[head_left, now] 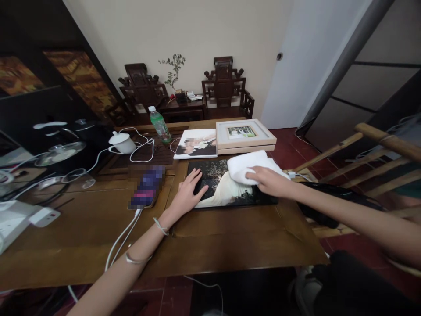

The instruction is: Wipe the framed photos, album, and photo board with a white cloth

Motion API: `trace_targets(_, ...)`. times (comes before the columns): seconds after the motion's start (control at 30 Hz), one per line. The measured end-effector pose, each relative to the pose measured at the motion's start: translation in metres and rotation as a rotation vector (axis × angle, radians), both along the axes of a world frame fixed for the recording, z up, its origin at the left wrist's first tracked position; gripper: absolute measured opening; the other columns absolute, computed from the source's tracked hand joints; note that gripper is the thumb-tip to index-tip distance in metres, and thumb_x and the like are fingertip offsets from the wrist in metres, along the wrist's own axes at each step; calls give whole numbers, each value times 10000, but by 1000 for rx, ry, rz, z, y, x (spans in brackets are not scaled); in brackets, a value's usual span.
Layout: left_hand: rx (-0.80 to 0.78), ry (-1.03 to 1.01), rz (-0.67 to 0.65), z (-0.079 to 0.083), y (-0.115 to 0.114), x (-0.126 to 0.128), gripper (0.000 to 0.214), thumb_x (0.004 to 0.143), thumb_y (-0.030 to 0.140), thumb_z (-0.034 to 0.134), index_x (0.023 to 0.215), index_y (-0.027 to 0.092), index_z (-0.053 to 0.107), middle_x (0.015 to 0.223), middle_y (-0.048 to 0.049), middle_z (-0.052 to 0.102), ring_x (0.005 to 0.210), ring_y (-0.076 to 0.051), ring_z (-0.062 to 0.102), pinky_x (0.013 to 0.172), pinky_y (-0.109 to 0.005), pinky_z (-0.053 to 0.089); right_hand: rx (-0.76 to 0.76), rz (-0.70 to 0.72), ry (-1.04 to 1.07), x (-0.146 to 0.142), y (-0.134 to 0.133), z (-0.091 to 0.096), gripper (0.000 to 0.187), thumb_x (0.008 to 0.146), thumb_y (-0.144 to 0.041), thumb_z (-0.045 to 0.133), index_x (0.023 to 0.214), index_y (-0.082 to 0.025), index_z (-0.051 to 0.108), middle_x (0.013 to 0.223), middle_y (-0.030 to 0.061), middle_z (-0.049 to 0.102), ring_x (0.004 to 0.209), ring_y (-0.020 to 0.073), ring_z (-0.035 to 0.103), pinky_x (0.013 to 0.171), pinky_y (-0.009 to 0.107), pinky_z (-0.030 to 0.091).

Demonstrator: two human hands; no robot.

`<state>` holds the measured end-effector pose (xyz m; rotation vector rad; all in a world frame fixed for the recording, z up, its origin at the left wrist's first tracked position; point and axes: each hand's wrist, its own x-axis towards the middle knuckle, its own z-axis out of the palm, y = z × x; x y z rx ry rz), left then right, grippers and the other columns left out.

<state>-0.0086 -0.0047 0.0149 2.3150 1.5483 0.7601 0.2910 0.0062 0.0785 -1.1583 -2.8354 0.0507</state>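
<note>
A dark glossy picture panel (215, 174) with a white figure on it lies flat on the wooden table (230, 241). My left hand (188, 193) rests on the panel's left edge, fingers stretched out flat. My right hand (268, 180) presses down on a folded white cloth (245, 164) that lies over the panel's upper right part. Its fingers are laid over the cloth.
Behind the panel lie an unframed photo print (196, 144) and stacked light wooden frames (245, 136). A green bottle (160, 125), white teapot (121, 142), phone (147, 186) with white cable, and pan lids (61, 152) sit left. A wooden chair (378, 153) stands at right.
</note>
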Motion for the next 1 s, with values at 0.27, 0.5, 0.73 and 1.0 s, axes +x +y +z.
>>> trace_targets(0.27, -11, -4, 1, -2, 1, -1, 514, 878, 422, 464, 1337, 197, 410, 1453, -133, 355, 1371, -269, 255, 1034, -517, 299, 31, 23, 21, -3, 61, 8, 373, 602, 12, 382, 888, -177, 528, 780, 64, 595, 731, 206, 534, 624, 273, 329)
trace_targets(0.5, -6, 13, 8, -2, 0, -1, 518, 884, 426, 454, 1344, 196, 391, 1459, -137, 343, 1368, -271, 262, 1030, -516, 303, -16, -22, 48, 8, -4, -1, 417, 587, 29, 375, 903, -173, 556, 893, 101, 599, 869, 238, 563, 726, 325, 413)
trace_targets(0.73, 8, 43, 7, -2, 0, -1, 505, 890, 405, 455, 1342, 196, 377, 1461, -126, 342, 1371, -259, 256, 1031, -520, 306, -92, 46, 100, 15, -100, -18, 533, 565, 61, 373, 996, -192, 558, 1385, 81, 433, 1355, 269, 221, 1077, 521, 205)
trace_targets(1.0, -3, 59, 10, -1, 0, -1, 503, 895, 422, 440, 1342, 199, 375, 1463, -123, 340, 1369, -265, 259, 1030, -550, 297, -31, 60, 50, 12, -58, -7, 452, 583, 45, 388, 939, -156, 582, 1271, 174, 511, 1238, 288, 406, 977, 445, 350)
